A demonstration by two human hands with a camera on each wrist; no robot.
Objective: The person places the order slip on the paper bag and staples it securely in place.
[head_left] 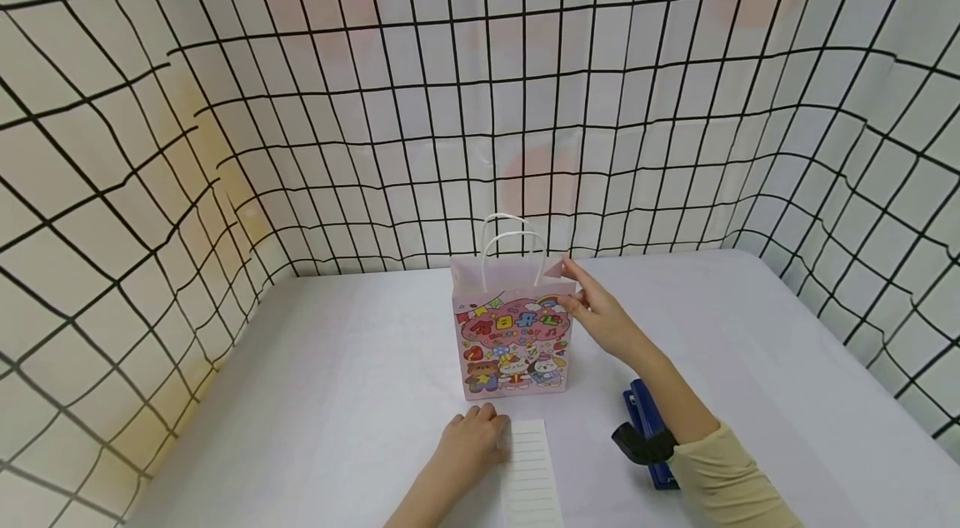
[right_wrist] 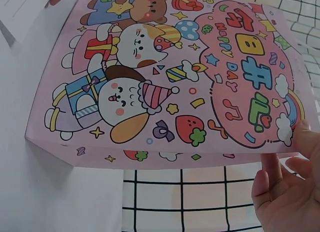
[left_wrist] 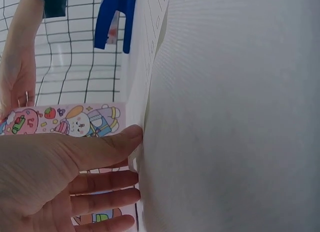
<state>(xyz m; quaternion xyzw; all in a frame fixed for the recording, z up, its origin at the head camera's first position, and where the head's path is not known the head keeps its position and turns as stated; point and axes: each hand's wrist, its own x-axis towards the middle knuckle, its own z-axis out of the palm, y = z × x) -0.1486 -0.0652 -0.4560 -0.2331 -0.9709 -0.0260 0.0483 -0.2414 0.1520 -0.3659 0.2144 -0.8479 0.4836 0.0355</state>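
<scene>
A pink paper gift bag with cartoon animals and white rope handles stands upright on the table. My right hand holds its upper right side edge, thumb on the front panel and the other fingers around the side. In front of the bag lies a white lined paper strip. My left hand rests at the strip's left edge; its thumb touches there and the other fingers reach down to the surface, fairly straight. A blue stapler lies under the right forearm, partly hidden by it.
The white-covered table extends around the bag on both sides. A white cloth with a black grid walls in the back and sides. A black band is on the right wrist.
</scene>
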